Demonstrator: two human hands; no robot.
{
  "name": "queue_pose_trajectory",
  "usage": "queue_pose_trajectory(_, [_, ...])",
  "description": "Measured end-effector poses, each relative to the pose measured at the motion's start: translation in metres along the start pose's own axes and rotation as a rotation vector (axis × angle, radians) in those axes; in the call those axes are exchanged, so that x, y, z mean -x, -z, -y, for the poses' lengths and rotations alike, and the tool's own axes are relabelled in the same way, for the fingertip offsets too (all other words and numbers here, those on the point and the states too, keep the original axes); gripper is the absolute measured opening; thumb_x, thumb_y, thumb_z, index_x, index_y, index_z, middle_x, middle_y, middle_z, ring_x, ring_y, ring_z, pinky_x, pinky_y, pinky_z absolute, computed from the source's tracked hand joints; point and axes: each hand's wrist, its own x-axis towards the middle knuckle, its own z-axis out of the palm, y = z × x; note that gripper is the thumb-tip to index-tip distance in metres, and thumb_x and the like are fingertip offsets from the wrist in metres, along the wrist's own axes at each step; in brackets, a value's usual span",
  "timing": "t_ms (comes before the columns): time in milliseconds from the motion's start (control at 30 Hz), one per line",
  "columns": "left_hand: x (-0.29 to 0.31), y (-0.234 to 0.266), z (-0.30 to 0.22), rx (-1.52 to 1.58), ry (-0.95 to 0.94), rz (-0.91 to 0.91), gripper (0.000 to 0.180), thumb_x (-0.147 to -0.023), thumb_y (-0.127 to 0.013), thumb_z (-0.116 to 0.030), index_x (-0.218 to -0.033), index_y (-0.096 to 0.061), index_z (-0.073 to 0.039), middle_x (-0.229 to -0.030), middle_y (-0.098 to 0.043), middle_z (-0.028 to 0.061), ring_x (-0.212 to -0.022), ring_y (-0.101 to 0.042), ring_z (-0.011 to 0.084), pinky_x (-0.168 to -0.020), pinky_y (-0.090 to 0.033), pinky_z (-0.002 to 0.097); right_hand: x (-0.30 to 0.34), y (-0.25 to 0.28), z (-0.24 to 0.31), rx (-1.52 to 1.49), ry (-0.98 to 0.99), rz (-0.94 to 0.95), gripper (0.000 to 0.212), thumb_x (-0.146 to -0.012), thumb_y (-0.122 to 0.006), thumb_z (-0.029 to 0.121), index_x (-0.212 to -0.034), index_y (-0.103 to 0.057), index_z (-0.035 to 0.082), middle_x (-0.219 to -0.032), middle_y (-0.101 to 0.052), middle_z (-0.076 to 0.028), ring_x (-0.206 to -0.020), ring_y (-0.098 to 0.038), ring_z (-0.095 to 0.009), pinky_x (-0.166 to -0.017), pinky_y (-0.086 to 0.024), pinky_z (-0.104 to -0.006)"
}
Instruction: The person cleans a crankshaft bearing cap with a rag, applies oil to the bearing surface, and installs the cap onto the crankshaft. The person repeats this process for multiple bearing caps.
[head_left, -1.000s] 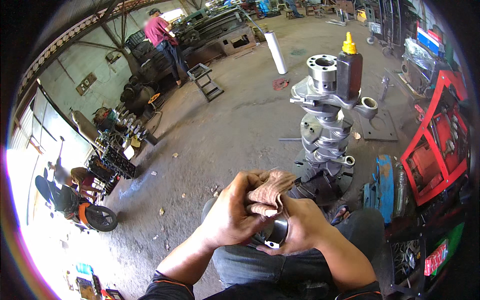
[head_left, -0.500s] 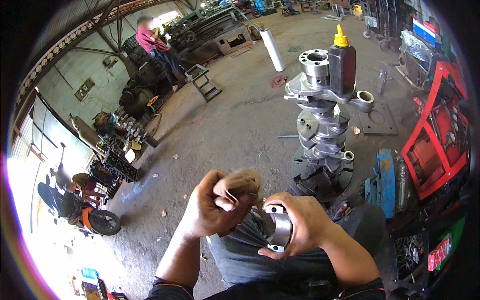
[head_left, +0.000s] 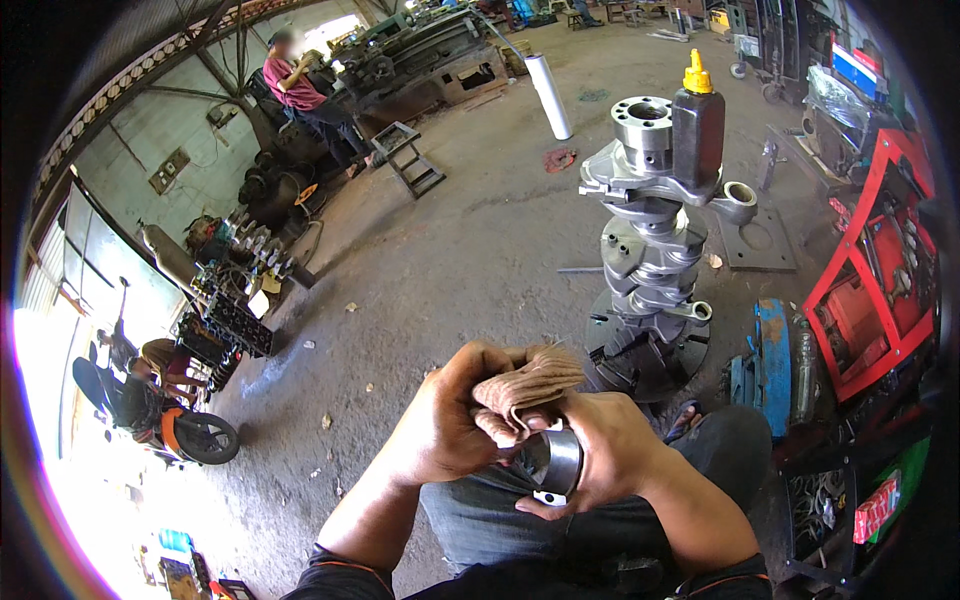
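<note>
My left hand [head_left: 450,420] is closed on a folded brown cloth [head_left: 530,388], which lies over the upper end of a bearing cap [head_left: 564,462]. That curved half-ring of grey metal has a smooth inner face and a flat end with a bolt hole. Curled around its outer side is my right hand [head_left: 615,445], thumb near the lower end. The cloth hides the cap's upper end. Beyond my hands a crankshaft [head_left: 650,245] stands upright on a round dark base [head_left: 650,360], connecting rods attached. A black bottle with a yellow cap [head_left: 698,130] rests on its top.
At right stand a red metal rack [head_left: 860,280] and a blue metal piece [head_left: 772,360]. Engine parts [head_left: 235,310] and a motorcycle [head_left: 180,430] are at left. A person in a red shirt [head_left: 295,85] stands near a step stool [head_left: 410,165]; another person sits by the motorcycle.
My left hand has moved right with the cloth, from beside the bearing cap onto its upper end. My right hand keeps its hold. The standing person's arms have risen slightly.
</note>
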Motion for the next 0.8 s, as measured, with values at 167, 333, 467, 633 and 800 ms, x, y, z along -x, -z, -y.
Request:
queue_pose_trajectory(167, [0.001,0.013,0.011,-0.106,-0.059,-0.14,0.054,-0.076,-0.094,-0.019,-0.112,-0.058,-0.001,-0.114,-0.074,0.0168,-0.104,-0.073,0.022,-0.089,-0.058,0.0366,0.0,0.005,0.0,0.005,0.025,-0.027,0.087,-0.058,-0.097,0.049,-0.12,-0.056,0.005,-0.096,-0.07,-0.011,-0.078,-0.073,-0.031,-0.07,-0.059,-0.0386])
queue_pose_trajectory(333, [-0.002,0.01,0.002,0.069,-0.097,-0.137,0.053,-0.079,-0.093,-0.02,-0.113,-0.056,-0.002,-0.117,-0.072,0.0165,-0.107,-0.071,0.0203,-0.089,-0.058,0.0359,-0.002,0.005,-0.004,0.091,0.031,-0.033,0.083,-0.058,-0.097,0.048,-0.119,-0.059,0.006,-0.1,-0.071,-0.01,-0.079,-0.073,-0.031,-0.072,-0.059,-0.0381])
queue_pose_trajectory(467, [-0.006,0.002,-0.003,-0.154,-0.172,0.003,0.05,-0.076,-0.089,-0.01,-0.112,-0.055,-0.005,-0.116,-0.072,0.0194,-0.105,-0.074,0.0296,-0.087,-0.057,0.0398,-0.003,0.001,-0.005,0.082,0.028,0.022,0.071,-0.059,-0.096,0.046,-0.113,-0.067,0.01,-0.106,-0.073,-0.009,-0.085,-0.074,-0.03,-0.076,-0.059,-0.0373])
queue_pose_trajectory(633, [-0.008,-0.001,0.013,-0.127,-0.163,-0.062,0.054,-0.073,-0.092,-0.014,-0.111,-0.055,-0.004,-0.119,-0.073,0.0195,-0.108,-0.073,0.0328,-0.089,-0.058,0.0408,-0.003,0.009,-0.005,0.06,0.019,-0.032,0.082,-0.062,-0.095,0.05,-0.121,-0.056,0.007,-0.094,-0.071,-0.014,-0.08,-0.072,-0.035,-0.072,-0.059,-0.0421])
queue_pose_trajectory(800, [0.006,-0.001,0.025,-0.089,-0.097,-0.338,0.045,-0.085,-0.089,-0.015,-0.113,-0.056,-0.002,-0.1,-0.072,0.0104,-0.092,-0.07,0.0148,-0.079,-0.057,0.0317,0.0,0.026,-0.005,-0.028,-0.028,-0.107,0.09,-0.061,-0.096,0.053,-0.125,-0.054,0.006,-0.091,-0.07,-0.013,-0.078,-0.073,-0.034,-0.072,-0.059,-0.0389])
